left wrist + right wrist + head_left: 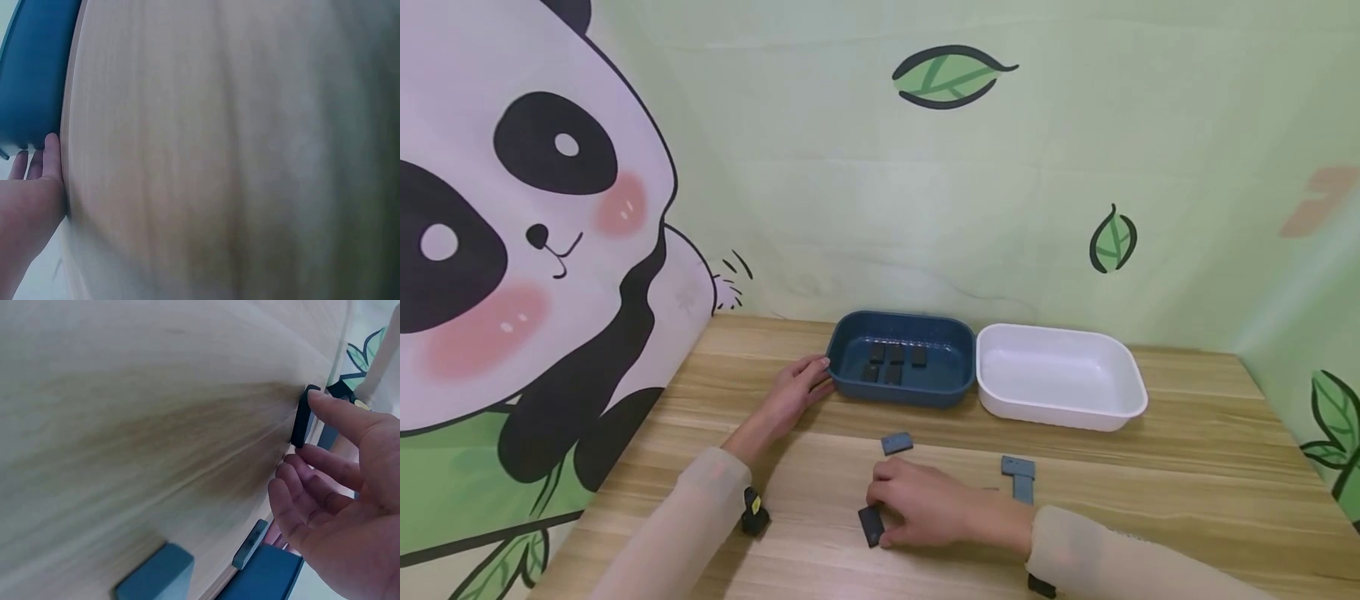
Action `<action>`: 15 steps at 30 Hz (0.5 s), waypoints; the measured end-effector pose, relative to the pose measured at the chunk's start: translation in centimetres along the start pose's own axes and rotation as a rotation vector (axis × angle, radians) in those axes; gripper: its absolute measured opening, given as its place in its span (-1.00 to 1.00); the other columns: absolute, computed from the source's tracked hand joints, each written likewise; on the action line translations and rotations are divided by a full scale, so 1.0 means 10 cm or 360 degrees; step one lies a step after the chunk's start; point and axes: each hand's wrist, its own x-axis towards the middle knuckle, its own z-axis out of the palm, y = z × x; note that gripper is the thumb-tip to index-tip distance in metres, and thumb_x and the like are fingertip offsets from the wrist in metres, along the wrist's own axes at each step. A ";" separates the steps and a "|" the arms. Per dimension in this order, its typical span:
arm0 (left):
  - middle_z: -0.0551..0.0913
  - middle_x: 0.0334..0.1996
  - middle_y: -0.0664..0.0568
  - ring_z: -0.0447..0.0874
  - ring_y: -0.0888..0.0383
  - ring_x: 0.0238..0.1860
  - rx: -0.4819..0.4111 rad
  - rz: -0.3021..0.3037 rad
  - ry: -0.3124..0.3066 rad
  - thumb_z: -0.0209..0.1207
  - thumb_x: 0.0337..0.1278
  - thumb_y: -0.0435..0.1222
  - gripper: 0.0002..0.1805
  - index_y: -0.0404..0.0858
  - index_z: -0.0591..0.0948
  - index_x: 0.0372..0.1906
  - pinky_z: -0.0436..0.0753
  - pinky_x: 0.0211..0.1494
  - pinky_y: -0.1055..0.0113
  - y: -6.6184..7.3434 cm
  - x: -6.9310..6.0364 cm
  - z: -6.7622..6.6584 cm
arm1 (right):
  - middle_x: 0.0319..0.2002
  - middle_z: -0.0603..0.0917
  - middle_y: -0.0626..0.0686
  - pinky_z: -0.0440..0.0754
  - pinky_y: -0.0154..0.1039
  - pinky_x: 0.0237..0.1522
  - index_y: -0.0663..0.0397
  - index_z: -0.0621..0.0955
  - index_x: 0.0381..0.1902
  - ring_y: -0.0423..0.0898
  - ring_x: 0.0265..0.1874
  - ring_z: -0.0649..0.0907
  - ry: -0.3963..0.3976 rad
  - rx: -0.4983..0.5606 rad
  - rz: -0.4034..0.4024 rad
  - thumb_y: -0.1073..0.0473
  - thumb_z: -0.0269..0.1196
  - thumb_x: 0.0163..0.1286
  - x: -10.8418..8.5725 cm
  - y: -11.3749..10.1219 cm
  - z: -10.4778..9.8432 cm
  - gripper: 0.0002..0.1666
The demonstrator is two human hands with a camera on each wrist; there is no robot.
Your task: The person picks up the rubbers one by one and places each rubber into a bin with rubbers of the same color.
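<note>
My right hand [928, 504] pinches a small black rectangular block [871, 527] between thumb and index finger, low over the tabletop. In the right wrist view, the block [302, 419] sits between the thumb and index fingertips; the other fingers bend loosely. Touching the left end of a dark blue bin [901, 398] is my left hand [795, 390], its fingers fairly straight. The left wrist view has those fingertips against the bin's outer wall [34, 75]. Several black blocks [896, 354] lie inside the bin. Beyond my right hand lies a blue-grey block [897, 442].
A white bin [1060, 412] stands right beside the blue one. Two blue-grey blocks, one crosswise [1018, 466] and one lengthwise [1023, 490], lie behind my right wrist. A printed cloth wall [850, 208] rises behind the wooden table [805, 533].
</note>
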 end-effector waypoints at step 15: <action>0.38 0.48 -0.37 0.40 -0.17 0.51 -0.0028 0.0003 0.0002 0.05 0.69 -0.20 -0.41 -0.55 0.32 0.50 0.51 0.50 0.06 0.02 -0.01 0.01 | -0.06 0.59 -0.15 0.58 -0.46 -0.10 -0.06 0.72 0.04 -0.31 -0.18 0.53 0.0060 0.0152 -0.0099 -0.03 0.52 0.35 -0.01 0.14 -0.09 -0.62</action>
